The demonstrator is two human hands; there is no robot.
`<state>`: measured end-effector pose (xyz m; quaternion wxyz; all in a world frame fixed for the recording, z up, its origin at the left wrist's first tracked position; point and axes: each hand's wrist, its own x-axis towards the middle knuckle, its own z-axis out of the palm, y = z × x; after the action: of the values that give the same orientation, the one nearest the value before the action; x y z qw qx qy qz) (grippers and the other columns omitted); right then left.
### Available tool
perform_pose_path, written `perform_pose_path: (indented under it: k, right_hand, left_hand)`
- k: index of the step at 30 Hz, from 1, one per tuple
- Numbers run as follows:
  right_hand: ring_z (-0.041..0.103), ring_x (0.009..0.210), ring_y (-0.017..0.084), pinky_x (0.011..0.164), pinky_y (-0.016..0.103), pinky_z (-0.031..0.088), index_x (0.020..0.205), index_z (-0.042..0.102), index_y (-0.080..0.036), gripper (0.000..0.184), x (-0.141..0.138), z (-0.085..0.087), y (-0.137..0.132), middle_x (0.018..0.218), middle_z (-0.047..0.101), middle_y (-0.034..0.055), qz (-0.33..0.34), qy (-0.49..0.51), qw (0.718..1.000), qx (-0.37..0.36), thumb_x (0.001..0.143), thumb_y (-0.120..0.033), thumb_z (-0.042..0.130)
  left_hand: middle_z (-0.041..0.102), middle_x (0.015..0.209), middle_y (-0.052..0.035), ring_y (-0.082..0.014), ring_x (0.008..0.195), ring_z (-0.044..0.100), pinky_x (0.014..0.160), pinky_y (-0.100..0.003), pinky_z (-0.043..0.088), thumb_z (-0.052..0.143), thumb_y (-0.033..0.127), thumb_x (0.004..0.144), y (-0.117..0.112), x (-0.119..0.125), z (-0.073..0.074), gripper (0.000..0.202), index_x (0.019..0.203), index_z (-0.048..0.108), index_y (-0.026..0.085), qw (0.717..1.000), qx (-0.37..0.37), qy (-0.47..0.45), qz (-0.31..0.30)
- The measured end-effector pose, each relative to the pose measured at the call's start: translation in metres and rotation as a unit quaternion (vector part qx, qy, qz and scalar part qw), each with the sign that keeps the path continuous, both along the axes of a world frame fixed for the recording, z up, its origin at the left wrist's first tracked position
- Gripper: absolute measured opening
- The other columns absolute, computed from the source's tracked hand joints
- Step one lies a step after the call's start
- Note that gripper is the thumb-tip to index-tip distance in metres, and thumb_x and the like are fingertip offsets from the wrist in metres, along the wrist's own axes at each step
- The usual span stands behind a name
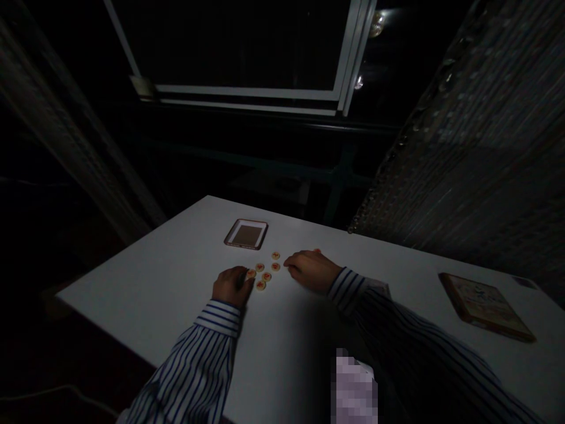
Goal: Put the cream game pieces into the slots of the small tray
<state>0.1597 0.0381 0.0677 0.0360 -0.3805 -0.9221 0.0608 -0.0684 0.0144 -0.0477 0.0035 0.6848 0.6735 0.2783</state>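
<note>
Several round, pale Chinese chess pieces (266,277) with red characters lie in a loose cluster on the white table (176,259). At the cluster's left side, my left hand (230,287) has its thumb and fingers closed around the edge of one Chinese chess piece (251,274). To the right, my right hand (312,271) rests low over the table with its fingers curled together, its tips just short of another piece (275,267). Whatever lies under that palm is hidden. A small orange-red bit (316,251) peeks out behind its knuckles.
Behind the pieces lies a shallow tray or box lid (228,239) with a brown rim. A flat brown box (488,306) with a printed top sits at the right. Beaded curtain strands (441,153) hang beyond the table's far right edge. The surroundings are dark.
</note>
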Motion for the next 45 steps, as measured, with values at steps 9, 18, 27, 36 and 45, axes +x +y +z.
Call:
perform_pose_path:
  k: [9,18,27,36,45]
  right_hand:
    - [0.054,0.095,0.017,0.079,0.026,0.036,0.101,0.059,-0.019,0.031,-0.034,-0.017,0.005,0.101,0.062,0.0065,0.017,0.01,1.0,-0.009,0.082,-0.021,0.035]
    - [0.051,0.099,0.017,0.084,0.026,0.034,0.106,0.057,-0.018,0.032,-0.035,-0.027,0.011,0.104,0.06,0.0078,0.021,0.021,1.0,-0.008,0.081,-0.021,0.036]
    - [0.052,0.098,0.017,0.082,0.027,0.034,0.106,0.057,-0.019,0.031,-0.031,-0.026,0.006,0.103,0.061,0.0075,0.001,0.009,1.0,-0.026,0.081,-0.021,0.038]
    - [0.053,0.095,0.017,0.081,0.027,0.034,0.099,0.059,-0.018,0.029,-0.028,-0.022,0.004,0.098,0.062,0.0071,0.018,0.004,1.0,-0.006,0.082,-0.02,0.036]
    - [0.054,0.094,0.017,0.08,0.026,0.036,0.102,0.059,-0.02,0.031,-0.02,-0.013,0.003,0.099,0.062,0.0058,0.006,0.015,1.0,-0.008,0.083,-0.022,0.034]
  left_hand:
    - [0.062,0.103,-0.0067,-0.0233,0.094,0.054,0.083,-0.035,0.04,0.048,0.045,0.071,-0.001,0.003,-0.003,0.038,0.096,0.062,0.02,0.999,-0.006,0.032,0.016]
    - [0.059,0.109,-0.0045,-0.0241,0.099,0.05,0.084,-0.038,0.039,0.05,0.044,0.071,-0.001,0.006,0.001,0.034,0.097,0.062,0.024,0.998,-0.037,0.034,0.031]
    - [0.059,0.109,-0.0051,-0.0245,0.1,0.049,0.083,-0.038,0.039,0.051,0.043,0.071,-0.001,0.008,0.002,0.035,0.098,0.062,0.024,0.998,-0.04,0.027,0.041]
    - [0.062,0.102,-0.0048,-0.0234,0.095,0.053,0.081,-0.034,0.04,0.048,0.043,0.072,0.0,0.005,0.002,0.032,0.092,0.063,0.023,0.999,-0.016,0.016,0.029]
    - [0.066,0.09,-0.006,-0.0219,0.085,0.057,0.076,-0.031,0.042,0.047,0.047,0.071,-0.001,0.004,0.004,0.035,0.088,0.062,0.02,0.999,0.026,-0.018,0.031]
